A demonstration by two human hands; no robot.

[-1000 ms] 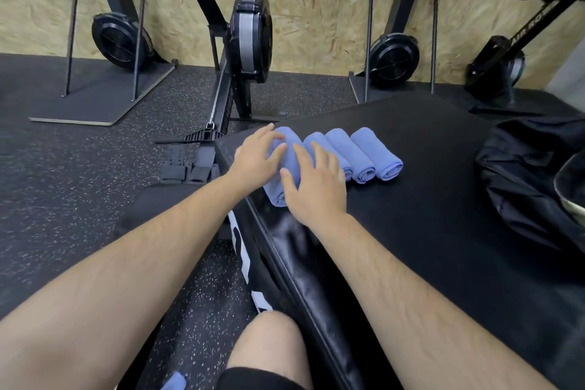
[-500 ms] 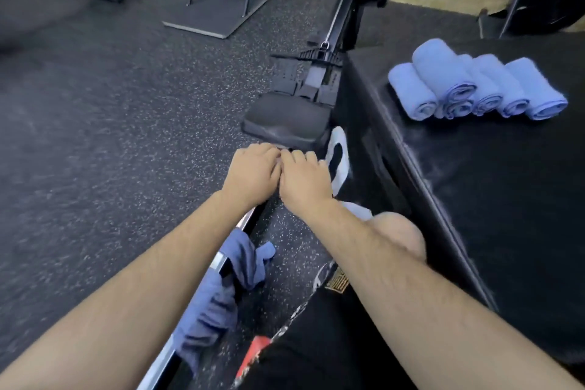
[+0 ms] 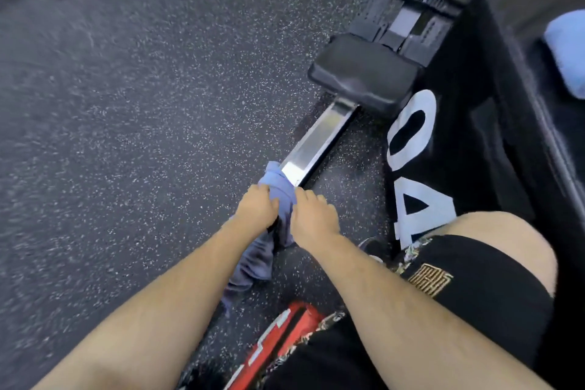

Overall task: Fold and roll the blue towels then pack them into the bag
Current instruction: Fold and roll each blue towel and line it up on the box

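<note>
Blue towels number two: crumpled towel [image 3: 275,179] grasped by left grip [image 3: 258,209] and right grip [image 3: 313,218], rolled towel [image 3: 566,57] on box [image 3: 471,149].

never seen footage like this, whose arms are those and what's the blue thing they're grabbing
This is one view, from a camera worn on a person's head, looking down at their own arms. The left hand and right hand both appear to grip a loose blue towel draped over the metal rail of a rowing machine, near its black seat. Around it is speckled floor. At the right stands a black padded box with a rolled blue towel on top, partly out of frame.
</note>
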